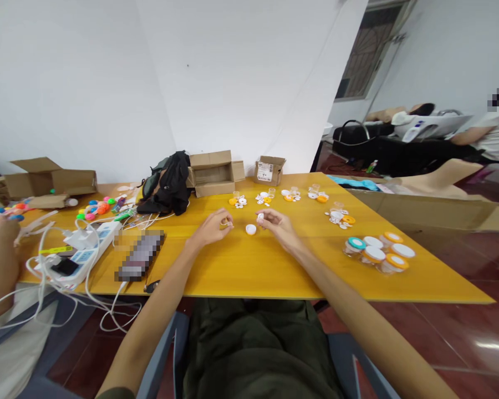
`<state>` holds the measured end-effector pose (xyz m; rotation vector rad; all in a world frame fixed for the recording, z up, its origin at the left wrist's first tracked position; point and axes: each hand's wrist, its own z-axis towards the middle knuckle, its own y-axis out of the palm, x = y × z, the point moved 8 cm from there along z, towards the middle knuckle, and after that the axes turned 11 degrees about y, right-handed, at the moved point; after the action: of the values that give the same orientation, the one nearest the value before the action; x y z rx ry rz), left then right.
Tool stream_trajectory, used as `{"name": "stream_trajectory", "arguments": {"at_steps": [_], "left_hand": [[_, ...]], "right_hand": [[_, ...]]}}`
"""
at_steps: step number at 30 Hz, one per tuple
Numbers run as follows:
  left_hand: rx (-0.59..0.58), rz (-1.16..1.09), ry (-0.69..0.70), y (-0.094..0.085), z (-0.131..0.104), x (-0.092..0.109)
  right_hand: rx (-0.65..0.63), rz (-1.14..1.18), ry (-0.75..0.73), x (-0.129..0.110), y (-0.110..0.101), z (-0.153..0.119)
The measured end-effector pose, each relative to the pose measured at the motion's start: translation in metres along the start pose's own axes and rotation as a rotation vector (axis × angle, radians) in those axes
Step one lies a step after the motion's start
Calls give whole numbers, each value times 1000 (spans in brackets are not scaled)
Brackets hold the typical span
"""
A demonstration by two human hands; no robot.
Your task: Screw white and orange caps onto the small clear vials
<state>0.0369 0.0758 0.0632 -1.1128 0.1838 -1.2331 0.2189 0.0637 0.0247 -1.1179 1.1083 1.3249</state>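
Observation:
My left hand (213,228) is over the middle of the table, its thumb and fingers curled together around something small that I cannot make out. Facing it, my right hand (278,226) pinches a small white piece with dark marks (260,217) between thumb and fingertips. Between the two hands, a round white lid (250,228) lies on the yellow table (249,271), touched by neither. Beyond the hands are small piles of white pieces (241,201) with orange lids (267,200) and clear jars (271,193).
Lidded jars (374,254) stand in a group at the right. A power strip (87,255) with tangled white cables and a phone (141,255) lie at left. Open cardboard boxes (212,174) and a black bag (168,185) line the back. Another person's arm (0,266) rests at far left.

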Motion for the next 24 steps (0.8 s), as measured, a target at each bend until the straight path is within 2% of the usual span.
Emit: {"name": "stream_trajectory", "arguments": {"at_steps": [7,12,16,24], "left_hand": [[195,-419,-175,18,4,-5],[288,-667,-243,32,8,-5],[332,-717,-264,37,9,-4],[367,-713,-222,35,10,-2]], "right_hand": [[-109,30,64,5,15,-2],[-139,-3,81,7,24,-4],[-108,-2,59,5,23,-5],[-50,-26,-8,6,19,-3]]}}
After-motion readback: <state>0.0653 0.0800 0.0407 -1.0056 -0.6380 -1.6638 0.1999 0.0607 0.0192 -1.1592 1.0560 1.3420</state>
